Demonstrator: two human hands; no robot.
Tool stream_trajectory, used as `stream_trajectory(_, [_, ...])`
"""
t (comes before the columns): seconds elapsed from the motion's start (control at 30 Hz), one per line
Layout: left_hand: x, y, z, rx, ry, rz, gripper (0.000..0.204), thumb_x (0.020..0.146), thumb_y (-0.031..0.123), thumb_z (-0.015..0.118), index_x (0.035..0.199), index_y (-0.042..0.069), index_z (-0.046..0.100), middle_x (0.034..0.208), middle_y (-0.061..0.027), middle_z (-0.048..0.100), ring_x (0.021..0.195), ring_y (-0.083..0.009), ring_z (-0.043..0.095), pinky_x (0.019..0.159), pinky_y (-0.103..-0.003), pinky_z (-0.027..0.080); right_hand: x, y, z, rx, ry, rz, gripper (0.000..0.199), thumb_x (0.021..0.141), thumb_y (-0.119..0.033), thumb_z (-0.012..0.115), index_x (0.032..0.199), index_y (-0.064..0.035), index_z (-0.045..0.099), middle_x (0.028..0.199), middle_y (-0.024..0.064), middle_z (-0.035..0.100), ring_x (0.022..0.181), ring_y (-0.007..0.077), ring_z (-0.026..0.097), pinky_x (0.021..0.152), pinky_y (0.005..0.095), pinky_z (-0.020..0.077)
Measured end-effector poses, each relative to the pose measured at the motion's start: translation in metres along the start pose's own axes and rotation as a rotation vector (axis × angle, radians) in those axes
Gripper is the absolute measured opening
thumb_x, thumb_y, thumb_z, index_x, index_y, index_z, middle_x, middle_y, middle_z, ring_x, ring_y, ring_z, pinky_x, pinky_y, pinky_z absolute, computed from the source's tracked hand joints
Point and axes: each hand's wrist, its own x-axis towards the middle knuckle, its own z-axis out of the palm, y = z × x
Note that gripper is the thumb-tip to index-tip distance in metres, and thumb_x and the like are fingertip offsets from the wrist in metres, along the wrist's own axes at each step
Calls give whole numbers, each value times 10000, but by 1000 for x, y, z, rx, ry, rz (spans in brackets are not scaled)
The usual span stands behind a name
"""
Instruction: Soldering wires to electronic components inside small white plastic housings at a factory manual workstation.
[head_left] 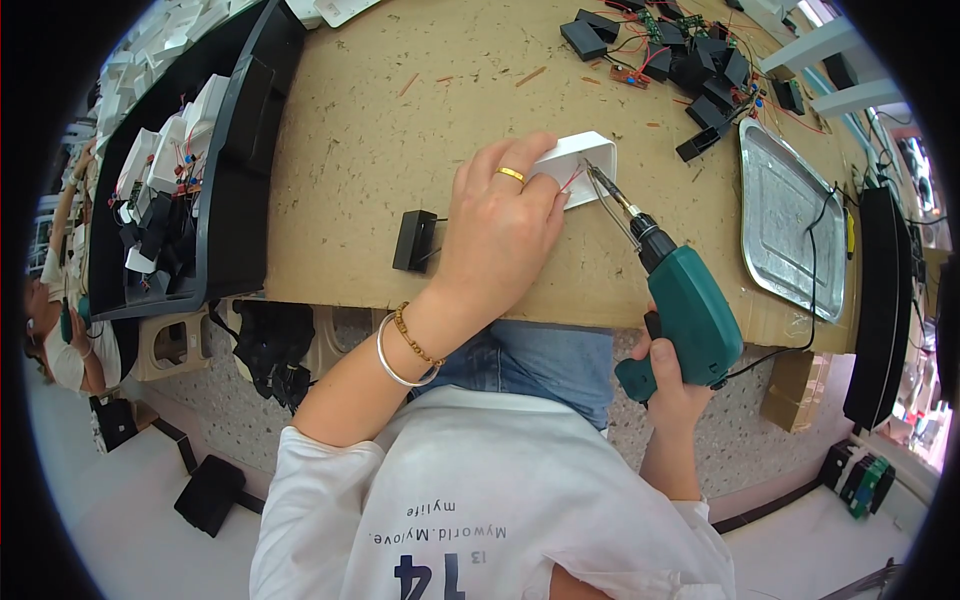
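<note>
My left hand point(508, 225) closes around a white plastic housing point(604, 158) and keeps it on the table. Thin red wires point(571, 181) show inside the housing, beside my fingers. In my right hand point(668, 375) is a green pistol-shaped soldering gun point(692, 310), gripped by its handle. Its metal tip reaches into the open end of the housing; whether it touches anything there I cannot tell. A small black box point(414, 240) with a dark lead lies left of my left wrist, the lead running under my hand.
On the left stands a black bin point(236, 150) with white housings and circuit boards. Black boxes and wired boards point(700, 65) are heaped at the far right. A metal tray point(795, 225) lies right, with the gun's black cord point(813, 270) across it. Another person point(75, 330) sits far left.
</note>
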Motion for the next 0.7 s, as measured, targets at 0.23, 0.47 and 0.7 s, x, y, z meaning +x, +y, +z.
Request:
stream_trajectory(0.23, [0, 0, 1, -3, 6, 1, 111, 731, 82, 667, 727, 2, 591, 1142, -108, 549, 1008, -315, 519, 843, -427, 426, -1, -1, 1, 21, 14, 14, 421, 847, -185, 609, 1166, 75, 517, 1020, 141, 603, 657, 123, 560, 597, 255, 467])
stream_trajectory(0.47, [0, 0, -1, -2, -2, 6, 109, 727, 82, 670, 729, 7, 591, 1143, -108, 548, 1008, -315, 520, 836, -423, 427, -1, -1, 1, 31, 25, 51, 421, 841, -184, 617, 1157, 78, 522, 1001, 142, 603, 666, 124, 561, 609, 257, 465])
stream_trajectory(0.7, [-1, 0, -1, -27, 12, 5, 128, 730, 88, 673, 717, 10, 573, 1141, -124, 551, 1001, -330, 525, 835, -434, 430, -2, -2, 1, 47, 35, 57, 426, 839, -187, 620, 1156, 78, 520, 985, 140, 604, 670, 126, 560, 612, 257, 466])
